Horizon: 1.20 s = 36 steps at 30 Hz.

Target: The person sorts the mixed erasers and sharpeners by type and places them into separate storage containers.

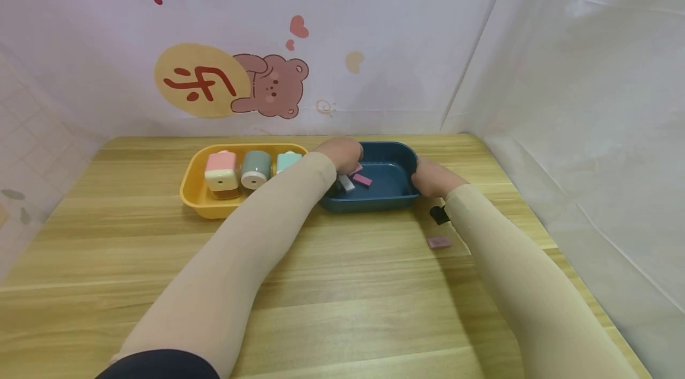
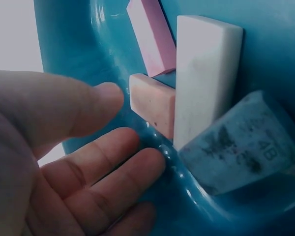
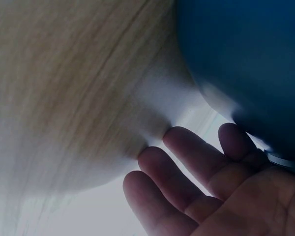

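Observation:
My left hand (image 1: 342, 153) reaches over the left side of a dark blue tray (image 1: 369, 204), thumb and fingers apart with nothing between them. In the left wrist view its fingertips are close to a peach eraser (image 2: 152, 103). Around that lie a pink eraser (image 2: 155, 39), a white eraser (image 2: 204, 78) and a smudged blue-grey eraser (image 2: 241, 147) marked 4B. My right hand (image 1: 434, 178) is at the tray's right end. The right wrist view shows its fingers nearly straight, fingertips at the wooden table beside the tray's outer wall.
To the left, a yellow tray (image 1: 209, 211) holds a pink-and-cream block (image 1: 222, 171), a grey-green one (image 1: 256, 168) and a mint one (image 1: 289, 160). A small pink eraser (image 1: 439, 242) lies near my right forearm, below a small black piece (image 1: 440, 215). White sheeting (image 1: 396, 69) hangs behind.

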Motion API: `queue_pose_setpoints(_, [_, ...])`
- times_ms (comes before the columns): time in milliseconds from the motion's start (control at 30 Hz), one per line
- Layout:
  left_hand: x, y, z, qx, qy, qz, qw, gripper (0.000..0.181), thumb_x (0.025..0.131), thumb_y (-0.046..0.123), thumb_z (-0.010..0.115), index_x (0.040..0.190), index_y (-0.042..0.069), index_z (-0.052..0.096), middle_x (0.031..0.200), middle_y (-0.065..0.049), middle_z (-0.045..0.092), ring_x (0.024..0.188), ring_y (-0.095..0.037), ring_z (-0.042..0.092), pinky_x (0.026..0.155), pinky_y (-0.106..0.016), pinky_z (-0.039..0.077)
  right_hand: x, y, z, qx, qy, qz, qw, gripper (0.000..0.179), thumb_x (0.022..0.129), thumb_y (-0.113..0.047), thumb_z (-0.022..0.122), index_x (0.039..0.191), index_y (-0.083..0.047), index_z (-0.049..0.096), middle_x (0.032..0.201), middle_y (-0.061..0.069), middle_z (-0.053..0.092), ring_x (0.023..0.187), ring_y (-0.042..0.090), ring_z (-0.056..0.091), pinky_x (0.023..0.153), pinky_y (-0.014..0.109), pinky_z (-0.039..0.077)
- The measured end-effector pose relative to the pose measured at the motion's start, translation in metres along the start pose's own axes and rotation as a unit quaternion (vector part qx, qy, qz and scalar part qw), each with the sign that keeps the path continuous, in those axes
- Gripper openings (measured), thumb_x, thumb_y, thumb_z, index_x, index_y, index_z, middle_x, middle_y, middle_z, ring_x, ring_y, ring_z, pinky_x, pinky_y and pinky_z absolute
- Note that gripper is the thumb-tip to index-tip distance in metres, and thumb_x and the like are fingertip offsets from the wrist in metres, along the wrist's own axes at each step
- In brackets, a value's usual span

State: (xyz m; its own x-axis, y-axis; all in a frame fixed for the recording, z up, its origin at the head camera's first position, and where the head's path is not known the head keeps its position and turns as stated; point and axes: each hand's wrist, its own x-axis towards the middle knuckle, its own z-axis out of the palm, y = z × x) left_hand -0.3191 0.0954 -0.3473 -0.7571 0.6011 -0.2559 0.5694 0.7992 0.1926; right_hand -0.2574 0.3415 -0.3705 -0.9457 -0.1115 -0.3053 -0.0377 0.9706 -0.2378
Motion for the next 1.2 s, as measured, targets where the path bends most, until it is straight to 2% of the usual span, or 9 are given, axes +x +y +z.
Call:
queue_pose_setpoints(167, [0.002,-0.001,0.000,-0.008,0.004,-0.005,0.9999,0.036,0.106,0.026,0.061,0.138,0.011,0.067,0.133,-0.007,0.070,0.115,-0.024,0.064,0.110,-0.044,0.052,0.000,0.000,0.000,0.001,0.001,0.002,1.0000,0.050,0.103,-0.014,0.034,0.139,0.021,0.039,0.134,0.036,0.056,0.110,0.038,0.058,0.110,0.057,0.046])
queue_pose_setpoints(367, [0.007,-0.002,-0.001,-0.042,0.022,-0.013,0.9988,0.044,0.103,0.024,0.065,0.145,0.013,0.062,0.140,-0.007,0.066,0.119,-0.024,0.062,0.113,-0.045,0.050,0.001,0.000,0.001,-0.001,0.003,-0.003,1.0000,0.049,0.103,-0.013,0.034,0.138,0.021,0.040,0.131,0.036,0.058,0.108,0.038,0.058,0.109,0.058,0.047])
queue_pose_setpoints(533, [0.007,0.000,-0.006,-0.042,0.041,0.003,0.9983,0.042,0.106,0.022,0.058,0.148,0.014,0.059,0.143,-0.006,0.065,0.125,-0.022,0.062,0.114,-0.043,0.049,0.002,0.002,0.002,-0.009,0.005,-0.011,0.9999,0.048,0.102,-0.013,0.034,0.135,0.022,0.042,0.127,0.036,0.059,0.104,0.038,0.059,0.106,0.058,0.048])
queue_pose_setpoints(633, [0.003,0.003,-0.010,-0.045,0.050,0.011,0.9977,0.042,0.108,0.023,0.054,0.149,0.016,0.057,0.145,-0.005,0.064,0.126,-0.020,0.061,0.115,-0.042,0.047,0.003,0.002,0.002,-0.013,0.006,-0.014,0.9998,0.049,0.102,-0.012,0.035,0.135,0.022,0.041,0.128,0.037,0.059,0.104,0.038,0.059,0.106,0.058,0.048])
queue_pose_setpoints(833, [-0.006,0.015,-0.017,-0.052,0.054,0.019,0.9970,0.045,0.107,0.026,0.056,0.151,0.018,0.056,0.145,-0.002,0.063,0.118,-0.019,0.061,0.113,-0.039,0.049,0.002,0.001,0.002,-0.014,0.003,-0.010,0.9999,0.051,0.103,-0.013,0.034,0.140,0.023,0.039,0.135,0.039,0.057,0.110,0.039,0.060,0.109,0.058,0.047])
queue_pose_setpoints(1033, [-0.019,0.028,-0.020,-0.036,0.067,0.044,0.9962,0.045,0.107,0.032,0.059,0.150,0.020,0.058,0.149,0.001,0.062,0.135,-0.018,0.058,0.117,-0.041,0.046,0.002,0.000,0.001,-0.008,0.001,-0.003,1.0000,0.053,0.102,-0.013,0.035,0.141,0.023,0.037,0.137,0.039,0.056,0.111,0.040,0.059,0.109,0.058,0.046])
queue_pose_setpoints(1200, [-0.028,0.036,-0.020,-0.033,0.069,0.074,0.9943,0.045,0.108,0.035,0.057,0.151,0.020,0.057,0.152,0.003,0.059,0.139,-0.017,0.056,0.117,-0.040,0.045,0.004,0.001,0.001,-0.008,0.002,-0.004,1.0000,0.051,0.102,-0.013,0.036,0.139,0.022,0.040,0.132,0.037,0.058,0.107,0.039,0.059,0.105,0.057,0.048])
